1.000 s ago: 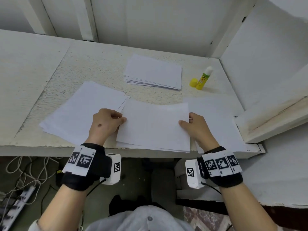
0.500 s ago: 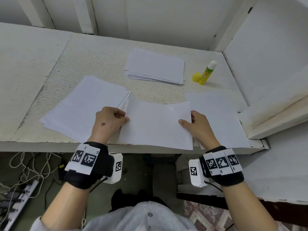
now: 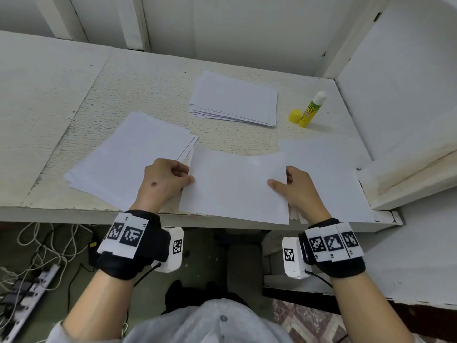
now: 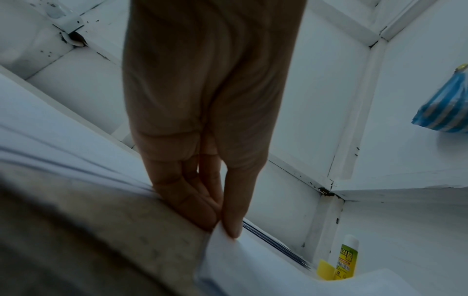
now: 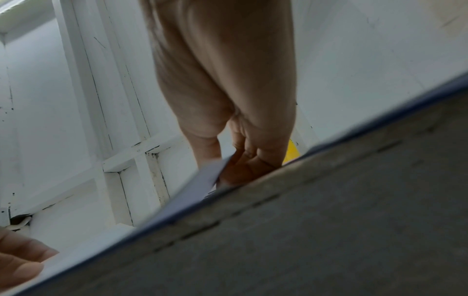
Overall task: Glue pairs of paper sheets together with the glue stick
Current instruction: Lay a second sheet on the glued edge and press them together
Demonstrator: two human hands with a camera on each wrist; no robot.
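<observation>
A white paper sheet (image 3: 235,186) lies at the table's front edge, between my hands. My left hand (image 3: 168,181) pinches its left edge, thumb on top; the left wrist view shows the thumb and fingers (image 4: 202,208) pressed together on the paper (image 4: 253,266). At the sheet's right edge, my right hand (image 3: 294,186) pinches it with the thumb on top and fingers (image 5: 243,168) underneath. An uncapped yellow-green glue stick (image 3: 312,110) stands at the back right beside its yellow cap (image 3: 295,115).
A stack of sheets (image 3: 235,100) lies at the back centre. More sheets (image 3: 128,157) lie to the left, and another sheet (image 3: 329,174) to the right. White walls close the back and right. Cables (image 3: 37,246) hang below the table edge.
The held sheet has shifted slightly away from me on the table, both hands staying on its side edges. The camera has tilted a little.
</observation>
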